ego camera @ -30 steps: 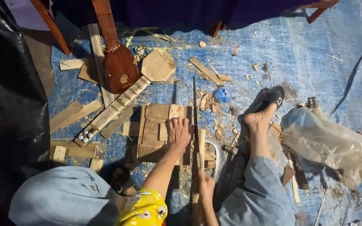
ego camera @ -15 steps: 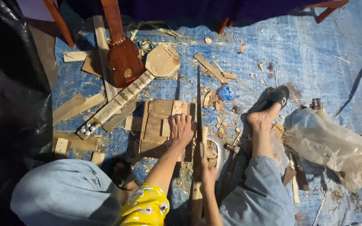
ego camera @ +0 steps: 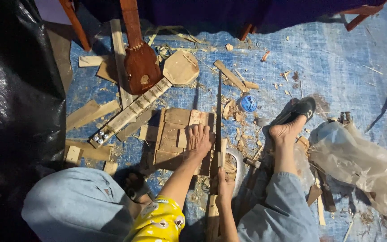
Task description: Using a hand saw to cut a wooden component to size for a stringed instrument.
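On blue tarp — left hand (ego camera: pixel 199 140) flat on slatted wooden board (ego camera: pixel 174 139); right hand (ego camera: pixel 225 183) grips saw (ego camera: pixel 219 130).

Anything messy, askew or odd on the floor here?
Yes: wood chips and offcuts litter the blue tarp. A black sandal lies loose beside the bare foot. The left hand presses the slatted wooden block; the right hand grips a long saw.

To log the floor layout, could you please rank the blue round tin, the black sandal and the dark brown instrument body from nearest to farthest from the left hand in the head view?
From the left hand:
1. Blue round tin, up and to its right.
2. Dark brown instrument body, up and to its left.
3. Black sandal, far right by the foot.
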